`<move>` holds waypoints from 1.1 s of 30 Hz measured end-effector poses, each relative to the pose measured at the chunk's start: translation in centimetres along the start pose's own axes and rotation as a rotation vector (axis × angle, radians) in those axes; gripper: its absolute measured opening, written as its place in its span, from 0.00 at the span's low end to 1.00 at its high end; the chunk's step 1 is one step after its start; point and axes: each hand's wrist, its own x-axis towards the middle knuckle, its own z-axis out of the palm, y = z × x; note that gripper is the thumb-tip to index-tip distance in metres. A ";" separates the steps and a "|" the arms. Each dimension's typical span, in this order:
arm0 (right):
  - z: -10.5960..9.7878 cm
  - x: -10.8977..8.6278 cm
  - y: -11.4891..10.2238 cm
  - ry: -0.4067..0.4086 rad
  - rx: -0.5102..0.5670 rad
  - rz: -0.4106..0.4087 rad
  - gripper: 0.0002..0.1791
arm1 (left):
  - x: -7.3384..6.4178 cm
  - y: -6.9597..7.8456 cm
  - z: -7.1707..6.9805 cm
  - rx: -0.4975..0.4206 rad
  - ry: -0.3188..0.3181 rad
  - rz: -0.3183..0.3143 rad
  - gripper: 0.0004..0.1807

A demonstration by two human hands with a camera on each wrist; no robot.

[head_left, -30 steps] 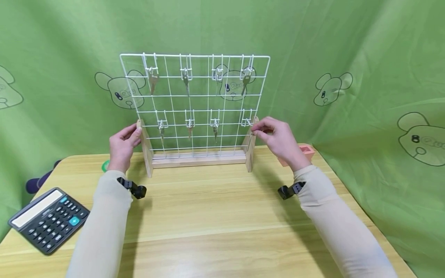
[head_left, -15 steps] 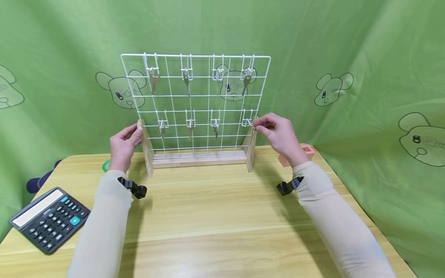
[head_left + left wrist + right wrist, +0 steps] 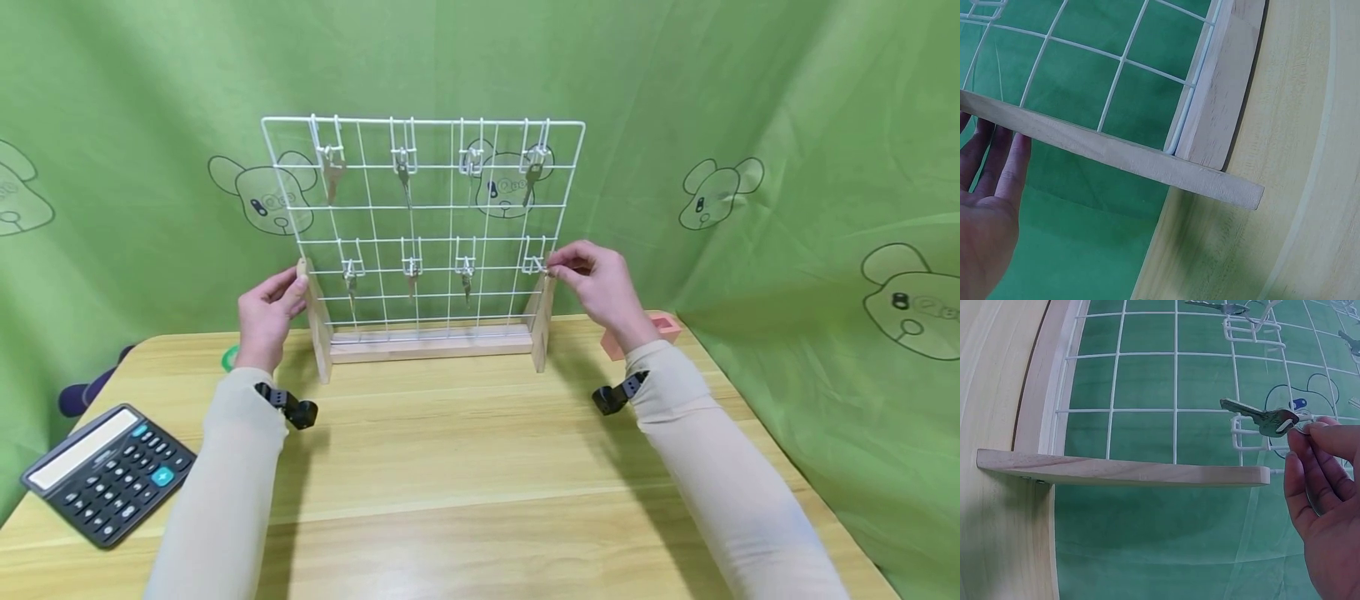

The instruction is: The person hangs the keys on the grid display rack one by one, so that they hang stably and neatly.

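Observation:
A white wire grid rack (image 3: 431, 347) on wooden feet stands at the back of the table. My left hand (image 3: 262, 321) holds the top of its left wooden post (image 3: 1110, 150), thumb in front. At the right post (image 3: 1122, 470), my right hand (image 3: 600, 287) pinches a small ring between thumb and finger. A metal key (image 3: 1270, 423) dangles from that ring beside the lower right white hook (image 3: 533, 264). Whether the ring touches the hook is unclear. Keys such as the upper left one (image 3: 332, 179) hang on the other hooks.
A black calculator (image 3: 108, 477) lies at the table's left. Behind my right wrist sits a pinkish-orange box (image 3: 664, 327). A green ring-shaped thing (image 3: 228, 358) is partly hidden by my left wrist. Green curtain (image 3: 637, 75) surrounds the table.
My right hand has risen slightly, its wrist shifting a little left, with its fingertips close to the lower right hook. The left hand keeps its hold on the post.

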 end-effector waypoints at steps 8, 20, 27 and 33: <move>0.4 0.5 0.3 0.002 -0.002 0.020 0.08 | -0.2 0.1 0.0 0.007 -0.001 -0.004 0.28; 0.8 0.9 0.7 -0.007 -0.007 0.048 0.08 | -0.1 0.0 0.0 -0.016 0.005 0.010 0.26; 0.8 1.0 0.8 -0.009 -0.007 0.052 0.08 | 0.0 0.0 0.0 -0.002 0.003 -0.001 0.27; 0.8 0.9 1.0 -0.010 -0.014 0.054 0.08 | 0.0 0.1 0.1 -0.019 0.007 -0.006 0.27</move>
